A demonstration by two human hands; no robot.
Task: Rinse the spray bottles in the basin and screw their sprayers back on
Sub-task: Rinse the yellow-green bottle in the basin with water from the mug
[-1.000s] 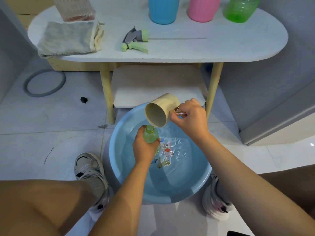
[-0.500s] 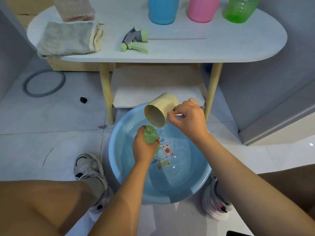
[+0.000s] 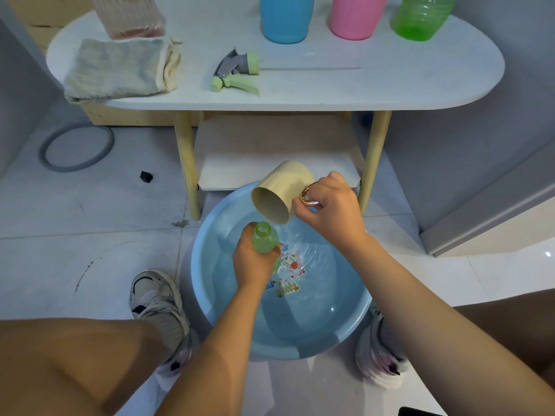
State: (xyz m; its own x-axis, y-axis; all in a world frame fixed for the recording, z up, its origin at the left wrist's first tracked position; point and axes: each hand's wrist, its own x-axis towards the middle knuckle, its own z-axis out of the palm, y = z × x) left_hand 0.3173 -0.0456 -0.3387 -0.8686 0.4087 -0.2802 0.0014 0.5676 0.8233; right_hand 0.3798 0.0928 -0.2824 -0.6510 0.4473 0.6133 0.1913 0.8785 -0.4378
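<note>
Head camera: a small green spray bottle, uncapped, sits upright over the blue basin in the left hand grip, while the right hand grips the handle of a tilted beige cup. Pouring goes best with the cup's lip directly above the narrow neck. The green sprayer lies on the counter beyond, nothing barring the reach.
</note>
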